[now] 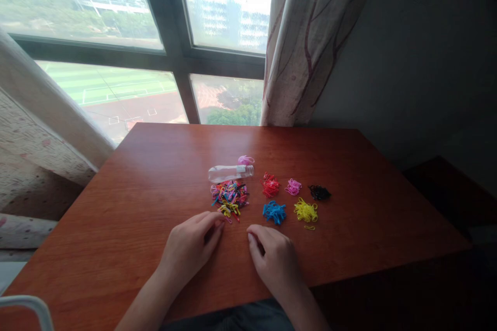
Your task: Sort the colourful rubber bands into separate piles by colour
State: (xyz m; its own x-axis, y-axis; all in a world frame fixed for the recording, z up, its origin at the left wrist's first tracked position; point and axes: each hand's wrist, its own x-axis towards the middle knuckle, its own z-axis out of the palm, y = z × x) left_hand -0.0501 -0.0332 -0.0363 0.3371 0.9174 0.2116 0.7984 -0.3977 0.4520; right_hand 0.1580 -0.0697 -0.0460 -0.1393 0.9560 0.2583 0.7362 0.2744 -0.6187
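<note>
A mixed heap of small coloured safety pins (pixel 230 194), bulb-shaped as far as I can see, lies in the middle of the table. My left hand (pixel 190 243) rests at the heap's near edge, its thumb and forefinger closed beside a pink pin (pixel 228 220); what they grip is hidden. To the right my right hand (pixel 274 253) is closed, thumb against forefinger, below the blue pins (pixel 274 212); anything in it is too small to make out. Sorted piles of red pins (pixel 270 185), pink pins (pixel 293 186), black pins (pixel 320 192) and yellow pins (pixel 306 210) lie farther right.
Behind the heap a clear bottle (pixel 225 172) lies on its side, with a pink object (pixel 246 160) at its mouth. One yellow pin (pixel 309 227) lies apart from its pile. The wooden table (pixel 128 217) ends at a window with curtains (pixel 306 36).
</note>
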